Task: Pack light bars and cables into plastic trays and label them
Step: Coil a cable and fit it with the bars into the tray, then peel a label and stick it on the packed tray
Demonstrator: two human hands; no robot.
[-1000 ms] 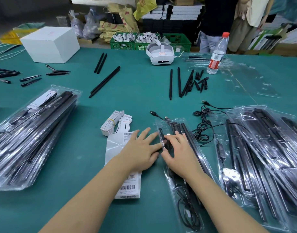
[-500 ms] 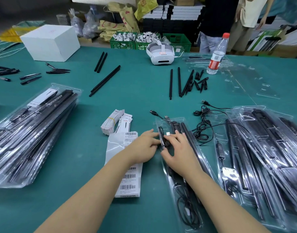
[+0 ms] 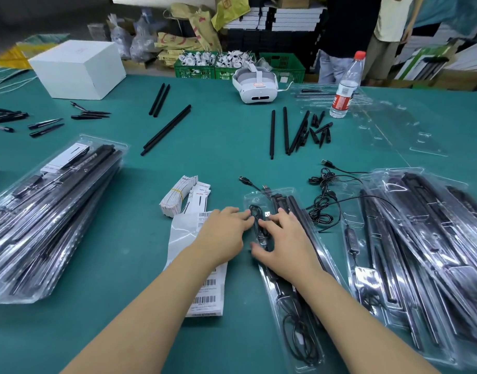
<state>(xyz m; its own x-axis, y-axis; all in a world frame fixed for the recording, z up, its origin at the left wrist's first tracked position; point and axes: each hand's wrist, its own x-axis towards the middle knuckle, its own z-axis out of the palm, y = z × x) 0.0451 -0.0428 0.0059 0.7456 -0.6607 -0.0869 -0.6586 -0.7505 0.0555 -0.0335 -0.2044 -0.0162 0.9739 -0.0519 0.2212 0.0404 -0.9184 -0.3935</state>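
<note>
- Pressing a coiled black cable [image 3: 256, 220] into the head end of the clear plastic tray [image 3: 279, 268], both hands now sit closer together than a second ago: the left hand [image 3: 222, 233] has drawn its spread fingers in toward the tray's near wall, and the right hand [image 3: 288, 238] has slid a little further over the cable.
- My reading: the cable is close to seated, so this tray is nearly packed and labelling comes next.
- The tray lies on the bench with its long axis running away from the person, top end tilted slightly left; the light bars [image 3: 292, 209] inside follow the same line, and the silver USB plug [image 3: 267, 213] points up toward the tray's far end.
- Left grip: fingers loosely curled, tips at the tray's edge, holding nothing that I can see. Right grip: fingers narrow, pinching down on the cable; whether they enclose it I cannot tell.
- Just left of the tray lies the barcode label sheet [image 3: 205, 298], partly under the left forearm, with banded label stacks [image 3: 178, 198] beyond it.
- Right of the tray a loose cable tangle [image 3: 323, 201] and filled trays [image 3: 420, 252]; well left, another pile of packed trays [image 3: 48, 211].
</note>
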